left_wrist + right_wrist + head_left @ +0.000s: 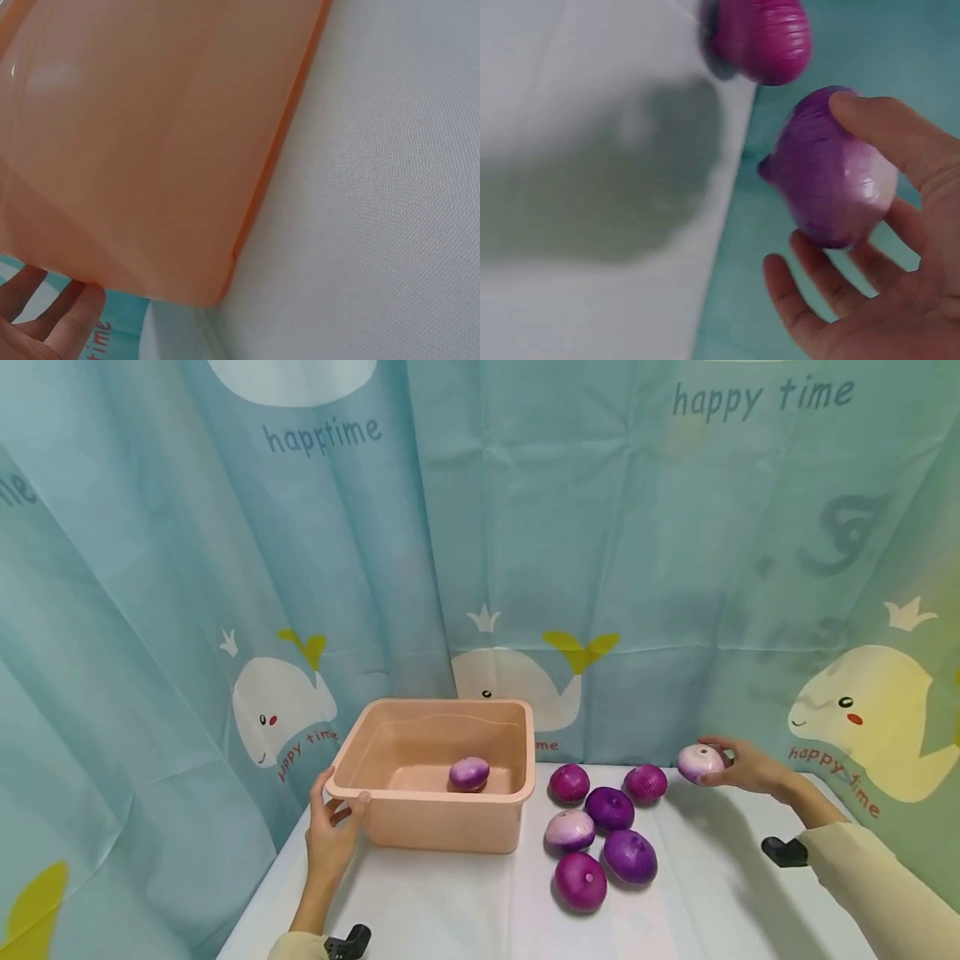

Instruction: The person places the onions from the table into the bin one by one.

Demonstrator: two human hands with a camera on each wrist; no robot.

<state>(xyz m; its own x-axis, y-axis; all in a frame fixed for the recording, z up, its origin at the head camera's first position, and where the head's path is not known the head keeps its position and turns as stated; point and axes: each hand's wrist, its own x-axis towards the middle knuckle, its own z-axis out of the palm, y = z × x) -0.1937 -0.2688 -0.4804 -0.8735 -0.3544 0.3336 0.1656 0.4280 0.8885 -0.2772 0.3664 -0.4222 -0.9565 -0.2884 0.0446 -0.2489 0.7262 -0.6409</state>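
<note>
We are holding a pale purple onion off the counter with our right hand, the grip curled round it: in the right wrist view the thumb is lying over the top of the onion and the fingers are cupping it from below. It is hanging above the far right part of the counter, close to the whale-print curtain.

Our left hand is gripping the near left corner of the peach plastic tub, thumb hooked over the rim and fingers against the outer wall. One more purple onion is lying inside the tub, towards its right side.

Just to the right of the tub, six onions are resting on the counter in a loose cluster: a magenta one, a red-purple one, a dark violet one, a pale one, another violet one and the nearest magenta one.
</note>
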